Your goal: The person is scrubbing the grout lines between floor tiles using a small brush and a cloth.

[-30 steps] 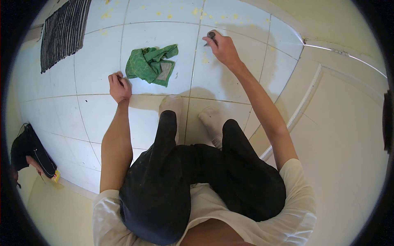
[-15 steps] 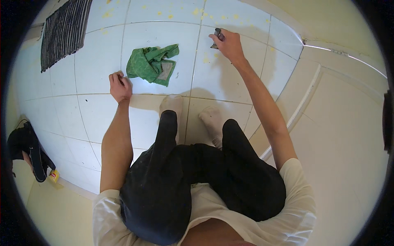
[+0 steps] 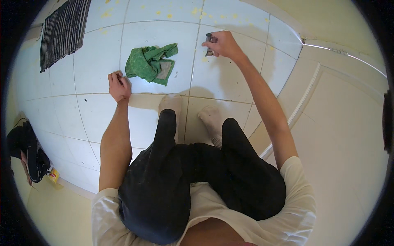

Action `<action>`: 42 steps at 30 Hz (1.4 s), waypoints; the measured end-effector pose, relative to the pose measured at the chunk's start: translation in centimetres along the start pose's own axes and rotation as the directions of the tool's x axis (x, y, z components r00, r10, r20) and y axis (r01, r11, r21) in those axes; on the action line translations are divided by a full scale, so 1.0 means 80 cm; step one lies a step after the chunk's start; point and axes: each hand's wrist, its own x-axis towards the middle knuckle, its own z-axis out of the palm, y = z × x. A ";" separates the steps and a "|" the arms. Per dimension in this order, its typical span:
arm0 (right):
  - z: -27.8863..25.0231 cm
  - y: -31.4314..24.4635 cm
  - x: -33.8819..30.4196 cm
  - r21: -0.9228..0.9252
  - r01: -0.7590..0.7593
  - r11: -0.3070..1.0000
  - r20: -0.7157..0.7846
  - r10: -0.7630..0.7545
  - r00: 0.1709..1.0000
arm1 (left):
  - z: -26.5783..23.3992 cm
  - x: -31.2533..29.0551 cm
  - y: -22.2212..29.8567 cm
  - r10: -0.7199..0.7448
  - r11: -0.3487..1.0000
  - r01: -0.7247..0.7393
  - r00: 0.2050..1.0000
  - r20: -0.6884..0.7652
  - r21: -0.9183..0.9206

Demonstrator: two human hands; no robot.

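My right hand point(image 3: 225, 44) is closed around a small scraper point(image 3: 209, 52) with a dark handle and a short flat end, held low over the white tiled floor point(image 3: 160, 35). Faint yellow specks lie on the tile close to its flat end. My left hand point(image 3: 119, 86) rests on the floor with its fingers curled in; whether anything is inside them is hidden. Just to the right of that hand lies a crumpled green cloth point(image 3: 144, 64) with a greyish patch at one corner.
Yellow spots point(image 3: 169, 16) are scattered over the far tiles. A dark striped mat point(image 3: 63, 33) lies at the far left. Black items point(image 3: 30, 153) and a small yellow packet point(image 3: 53, 175) are by the left wall. A pale door point(image 3: 336, 123) stands on the right.
My right hand has shifted a little left with the scraper, which has turned more upright in the picture. My left hand and the green cloth have stayed in place.
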 end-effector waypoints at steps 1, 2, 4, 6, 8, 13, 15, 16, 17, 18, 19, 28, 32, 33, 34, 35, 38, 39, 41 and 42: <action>0.008 -0.001 -0.002 -0.001 0.026 1.000 -0.078 -0.026 0.997 | 0.002 0.000 -0.001 -0.002 1.000 0.002 1.000 -0.002 0.008; 0.013 -0.001 -0.005 -0.004 0.052 0.999 -0.155 -0.052 0.987 | 0.004 0.001 -0.002 -0.005 1.000 0.005 1.000 -0.003 0.016; 0.019 -0.006 -0.011 0.047 0.049 0.998 -0.066 -0.046 0.997 | -0.002 0.000 0.000 -0.009 1.000 0.009 1.000 0.000 0.013; 0.023 -0.004 -0.011 0.064 0.080 0.995 -0.119 -0.072 0.990 | -0.002 0.000 0.003 -0.006 1.000 0.006 1.000 -0.002 0.004; 0.028 0.005 -0.009 0.039 0.146 0.989 -0.309 -0.127 0.943 | 0.005 0.003 0.007 0.003 1.000 -0.003 1.000 -0.009 -0.012; 0.021 0.002 -0.005 0.077 0.017 0.997 -0.020 -0.015 1.000 | -0.002 0.000 0.007 0.004 1.000 -0.004 1.000 -0.026 0.014; 0.030 0.005 -0.010 0.184 0.044 0.982 -0.265 0.007 0.964 | 0.000 0.001 0.007 0.003 1.000 -0.003 1.000 -0.022 -0.007; 0.027 0.009 -0.008 0.174 -0.005 0.985 -0.167 0.034 0.985 | 0.001 0.002 0.006 0.005 1.000 -0.005 1.000 -0.012 -0.028; 0.018 0.013 -0.006 0.159 -0.052 0.986 -0.068 0.064 0.996 | 0.002 0.003 0.006 0.007 0.999 -0.007 1.000 -0.003 -0.050; 0.015 0.013 -0.006 0.140 -0.098 0.985 0.034 0.095 0.995 | 0.002 0.002 0.004 0.002 0.999 -0.002 1.000 -0.005 -0.033; 0.013 0.014 -0.006 0.168 -0.146 0.975 0.195 0.112 0.974 | 0.001 0.001 0.002 -0.003 1.000 0.003 1.000 -0.008 -0.017; -0.007 0.021 -0.008 0.439 -0.102 0.893 -0.069 0.146 0.987 | 0.001 0.001 0.005 -0.027 1.000 0.026 0.999 0.036 0.006; -0.021 0.026 -0.006 -0.114 -0.031 0.993 0.253 0.059 0.966 | -0.003 0.000 -0.001 -0.017 1.000 0.018 0.999 0.027 -0.019; -0.021 0.030 -0.010 -0.189 0.043 0.981 0.168 -0.011 0.986 | -0.002 0.000 0.000 -0.020 0.999 0.020 0.999 0.032 -0.025; -0.021 0.033 -0.012 -0.270 0.110 0.957 0.088 -0.089 0.992 | 0.000 0.001 0.001 -0.022 0.999 0.023 0.999 0.037 -0.030; -0.023 0.036 -0.013 -0.271 0.047 0.961 0.005 -0.047 0.999 | 0.002 0.001 0.002 -0.025 0.999 0.026 0.999 0.043 -0.036; -0.030 0.022 -0.014 -0.321 -0.056 0.946 -0.061 0.038 0.997 | -0.002 0.001 0.005 -0.029 1.000 0.029 0.999 0.046 0.000; -0.034 0.022 -0.014 -0.381 -0.035 0.924 0.026 0.049 0.998 | -0.001 0.001 0.001 -0.016 1.000 0.016 0.999 0.037 -0.004; -0.032 0.019 -0.014 -0.489 -0.005 0.872 0.032 0.024 0.999 | -0.002 0.001 -0.008 0.010 1.000 -0.010 1.000 0.019 -0.011; -0.026 0.018 -0.015 -0.541 -0.012 0.841 -0.047 -0.016 0.999 | 0.000 0.001 -0.004 0.005 1.000 -0.005 1.000 0.021 -0.006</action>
